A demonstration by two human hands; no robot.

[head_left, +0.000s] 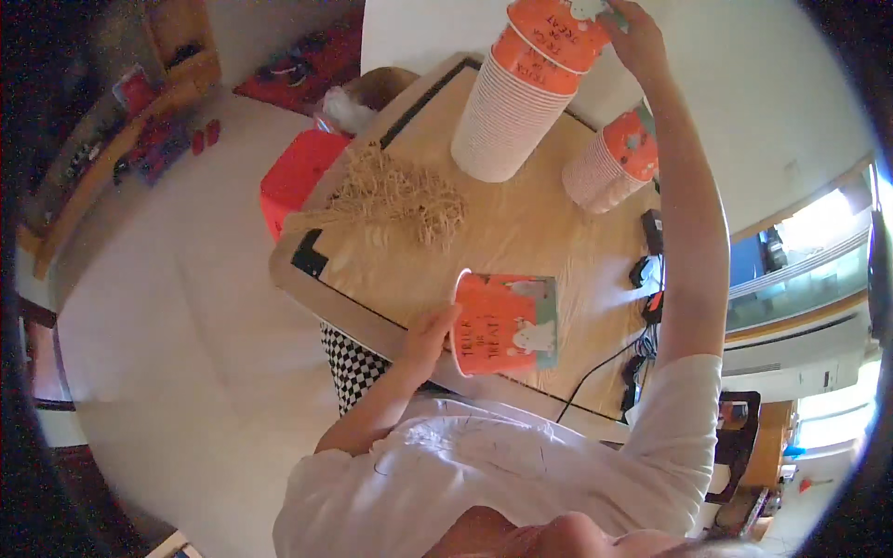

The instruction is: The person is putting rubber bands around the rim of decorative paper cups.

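Observation:
An orange paper cup [507,324] with a white ghost and a green base end lies sideways near the table's front edge. My left hand [430,339] holds it at the white rim; some fingertips are hidden at the cup's mouth. At the far side, my right arm is stretched out, and my right hand [640,42] grips the base end of another orange paper cup [558,33]. That cup sits on top of a tall stack of nested paper cups [507,121], which stands mouth down. To its right stands a shorter stack of the same cups [600,172].
Loose tan shredded paper [395,195] is heaped on the left of the wooden table [521,237]. Black cables [595,367] and adapters [651,232] run along the right edge. A red container [302,172] stands beyond the left edge, and a checkered cloth [352,367] hangs near me.

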